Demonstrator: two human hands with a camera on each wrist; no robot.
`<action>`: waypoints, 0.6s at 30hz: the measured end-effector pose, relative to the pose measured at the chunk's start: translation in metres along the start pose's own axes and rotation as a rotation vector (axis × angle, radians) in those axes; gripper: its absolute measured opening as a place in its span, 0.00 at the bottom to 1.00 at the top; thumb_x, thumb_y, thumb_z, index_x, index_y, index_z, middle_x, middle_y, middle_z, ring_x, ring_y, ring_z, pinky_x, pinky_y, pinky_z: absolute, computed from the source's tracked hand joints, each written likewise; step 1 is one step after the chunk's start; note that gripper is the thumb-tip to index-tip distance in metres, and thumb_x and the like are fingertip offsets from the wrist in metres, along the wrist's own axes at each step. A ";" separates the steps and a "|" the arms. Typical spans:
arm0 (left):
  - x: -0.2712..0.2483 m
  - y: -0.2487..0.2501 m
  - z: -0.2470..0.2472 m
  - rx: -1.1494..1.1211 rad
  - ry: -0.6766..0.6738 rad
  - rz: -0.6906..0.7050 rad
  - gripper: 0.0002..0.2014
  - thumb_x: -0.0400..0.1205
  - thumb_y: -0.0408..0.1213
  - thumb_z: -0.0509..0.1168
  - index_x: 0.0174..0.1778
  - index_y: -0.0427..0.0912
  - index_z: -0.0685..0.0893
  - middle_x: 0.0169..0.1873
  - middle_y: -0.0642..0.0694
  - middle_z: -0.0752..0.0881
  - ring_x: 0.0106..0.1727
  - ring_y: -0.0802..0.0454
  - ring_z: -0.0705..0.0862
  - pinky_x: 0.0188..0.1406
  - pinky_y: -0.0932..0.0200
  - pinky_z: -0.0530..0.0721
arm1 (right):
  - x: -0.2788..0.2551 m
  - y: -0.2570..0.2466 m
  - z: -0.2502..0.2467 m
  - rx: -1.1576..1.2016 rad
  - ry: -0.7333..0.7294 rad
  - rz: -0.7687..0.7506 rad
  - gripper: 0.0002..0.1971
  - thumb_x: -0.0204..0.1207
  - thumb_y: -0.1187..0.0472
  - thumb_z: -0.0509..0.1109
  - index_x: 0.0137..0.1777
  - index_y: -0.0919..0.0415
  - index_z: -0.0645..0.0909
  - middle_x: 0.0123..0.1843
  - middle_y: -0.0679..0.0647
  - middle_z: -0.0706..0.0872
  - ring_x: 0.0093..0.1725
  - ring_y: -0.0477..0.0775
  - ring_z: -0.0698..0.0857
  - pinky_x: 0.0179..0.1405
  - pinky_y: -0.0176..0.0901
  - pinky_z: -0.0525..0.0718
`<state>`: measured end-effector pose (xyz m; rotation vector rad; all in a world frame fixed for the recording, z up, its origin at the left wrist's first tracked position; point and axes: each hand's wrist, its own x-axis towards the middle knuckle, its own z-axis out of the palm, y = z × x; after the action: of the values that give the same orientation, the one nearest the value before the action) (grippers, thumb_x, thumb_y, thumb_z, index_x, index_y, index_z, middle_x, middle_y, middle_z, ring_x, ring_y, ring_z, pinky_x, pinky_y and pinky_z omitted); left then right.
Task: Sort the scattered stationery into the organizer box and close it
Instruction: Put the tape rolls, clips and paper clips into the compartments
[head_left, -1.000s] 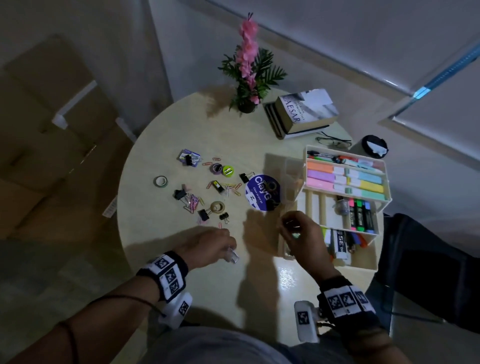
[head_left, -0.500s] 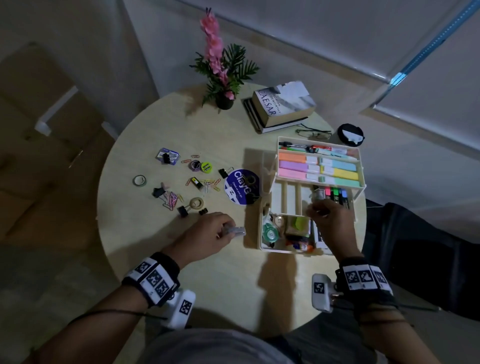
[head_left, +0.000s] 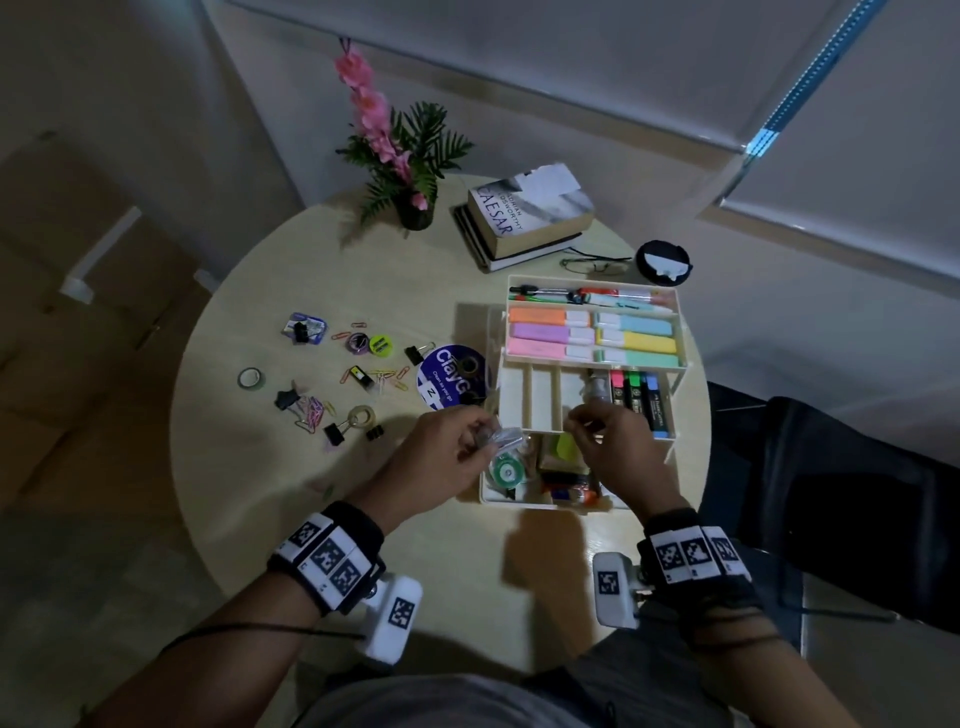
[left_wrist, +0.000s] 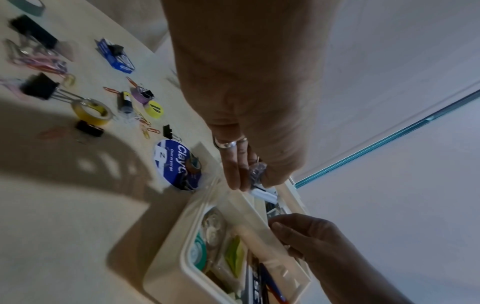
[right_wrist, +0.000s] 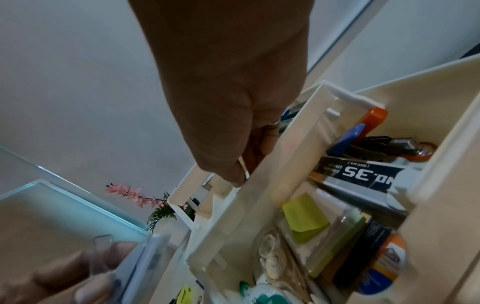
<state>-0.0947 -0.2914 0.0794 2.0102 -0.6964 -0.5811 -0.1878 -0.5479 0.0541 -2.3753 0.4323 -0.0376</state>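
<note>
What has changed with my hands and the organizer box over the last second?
Your left hand, holding a small clear packet throughout, moved right from the table to the organizer box. Your right hand shifted from the box's near left corner to the middle tray, pinching something small. Loose clips and tape rolls stayed put.

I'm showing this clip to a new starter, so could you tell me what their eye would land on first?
Most striking is the open white organizer box at the table's right, its top tray lined with pastel highlighters. Just in front of it, the left hand pinches a small clear packet while the right hand works at the middle tray. To the left, paper clips and binder clips lie scattered beside a blue ClayGo disc.
</note>
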 end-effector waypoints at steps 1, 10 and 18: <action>0.004 0.004 0.004 -0.009 0.001 0.000 0.08 0.84 0.35 0.75 0.57 0.48 0.87 0.44 0.56 0.89 0.43 0.58 0.89 0.39 0.62 0.89 | 0.001 0.000 -0.001 -0.001 -0.014 -0.013 0.04 0.83 0.66 0.76 0.52 0.59 0.92 0.45 0.49 0.93 0.41 0.42 0.88 0.42 0.27 0.82; 0.020 0.026 0.060 -0.098 -0.107 -0.025 0.09 0.81 0.35 0.78 0.56 0.47 0.90 0.36 0.63 0.87 0.36 0.64 0.85 0.40 0.59 0.88 | -0.034 0.049 -0.056 0.155 0.134 0.083 0.07 0.85 0.65 0.73 0.56 0.55 0.92 0.43 0.47 0.92 0.40 0.42 0.89 0.39 0.30 0.82; 0.054 0.059 0.153 0.142 -0.292 0.076 0.10 0.83 0.41 0.76 0.59 0.46 0.90 0.45 0.53 0.89 0.44 0.58 0.85 0.39 0.62 0.81 | -0.089 0.097 -0.087 0.166 0.143 0.136 0.12 0.83 0.67 0.76 0.51 0.45 0.90 0.42 0.44 0.93 0.42 0.48 0.92 0.44 0.52 0.91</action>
<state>-0.1675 -0.4450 0.0496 2.0386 -1.0100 -0.8091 -0.3129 -0.6431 0.0632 -2.1825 0.6334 -0.1744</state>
